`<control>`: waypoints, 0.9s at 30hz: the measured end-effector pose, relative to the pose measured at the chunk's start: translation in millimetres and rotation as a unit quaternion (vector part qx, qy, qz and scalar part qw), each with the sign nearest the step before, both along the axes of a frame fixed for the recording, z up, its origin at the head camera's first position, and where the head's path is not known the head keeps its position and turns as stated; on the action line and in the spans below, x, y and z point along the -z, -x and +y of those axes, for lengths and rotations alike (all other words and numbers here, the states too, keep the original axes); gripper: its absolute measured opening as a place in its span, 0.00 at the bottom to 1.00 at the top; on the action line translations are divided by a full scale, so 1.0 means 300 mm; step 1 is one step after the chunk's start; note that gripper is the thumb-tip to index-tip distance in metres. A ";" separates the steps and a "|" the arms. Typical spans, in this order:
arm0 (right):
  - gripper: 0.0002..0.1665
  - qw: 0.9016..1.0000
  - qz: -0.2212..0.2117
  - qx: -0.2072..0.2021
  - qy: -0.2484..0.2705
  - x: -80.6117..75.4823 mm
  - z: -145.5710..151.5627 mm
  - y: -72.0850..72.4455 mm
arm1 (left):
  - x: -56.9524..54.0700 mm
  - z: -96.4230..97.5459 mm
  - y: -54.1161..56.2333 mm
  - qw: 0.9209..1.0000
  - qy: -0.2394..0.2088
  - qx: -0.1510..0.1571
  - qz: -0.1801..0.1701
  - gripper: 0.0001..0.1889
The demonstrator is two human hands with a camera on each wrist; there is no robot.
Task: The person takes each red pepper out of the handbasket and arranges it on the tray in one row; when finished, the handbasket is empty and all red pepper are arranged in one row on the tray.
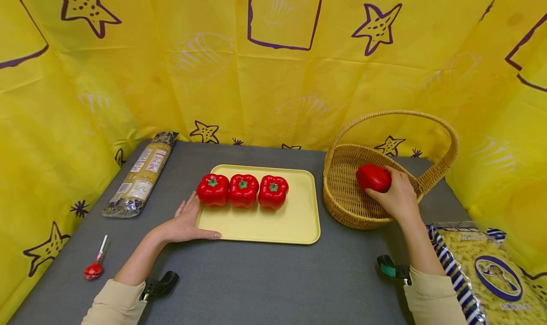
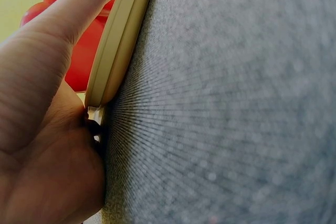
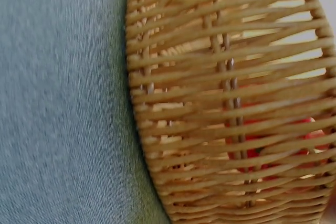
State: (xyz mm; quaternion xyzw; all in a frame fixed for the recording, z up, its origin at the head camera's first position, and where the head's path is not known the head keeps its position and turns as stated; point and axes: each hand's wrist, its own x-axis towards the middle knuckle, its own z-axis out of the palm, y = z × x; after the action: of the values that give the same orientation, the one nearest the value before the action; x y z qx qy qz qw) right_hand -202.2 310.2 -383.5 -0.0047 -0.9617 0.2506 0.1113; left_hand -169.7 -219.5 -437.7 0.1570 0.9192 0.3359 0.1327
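Three red bell peppers (image 1: 243, 191) with green stems stand in a row along the left and middle of a pale yellow tray (image 1: 256, 227). At the tray's left front corner rests my left hand (image 1: 184, 224), its fingers straight along the side and the thumb along the front rim. My right hand (image 1: 397, 192) grips another red bell pepper (image 1: 372, 178), lying on its side inside the wicker basket (image 1: 354, 216). Through the weave in the right wrist view, parts of the red pepper (image 3: 254, 129) show.
On the left lie a pack of dry noodles (image 1: 143, 178) and a red lollipop (image 1: 94, 270). A bag of pasta (image 1: 491, 273) lies by my right forearm. The basket's tall handle (image 1: 397, 112) arches above it. Yellow patterned cloth (image 1: 273, 88) hangs behind the grey table.
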 end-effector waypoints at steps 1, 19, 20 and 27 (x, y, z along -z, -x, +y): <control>0.49 1.000 0.001 -0.002 0.004 -0.001 -0.004 -0.002 | 0.000 0.000 0.000 1.000 -0.001 0.000 0.000 0.64; 0.46 0.998 0.044 -0.033 0.037 -0.057 -0.101 -0.068 | -0.001 0.001 0.001 1.000 0.003 -0.002 -0.002 0.65; 0.46 0.998 0.047 -0.035 0.038 -0.060 -0.108 -0.072 | -0.001 0.001 0.001 1.000 0.004 -0.002 -0.001 0.65; 0.46 0.996 0.057 -0.047 0.049 -0.083 -0.146 -0.102 | -0.007 0.003 -0.003 1.000 0.002 -0.002 -0.003 0.64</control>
State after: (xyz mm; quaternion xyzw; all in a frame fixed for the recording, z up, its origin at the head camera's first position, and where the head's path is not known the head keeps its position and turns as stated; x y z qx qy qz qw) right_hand -171.6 266.4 -358.7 0.0493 -0.9395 0.3022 0.1533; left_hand -169.0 -218.7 -435.6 0.1541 0.9198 0.3344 0.1353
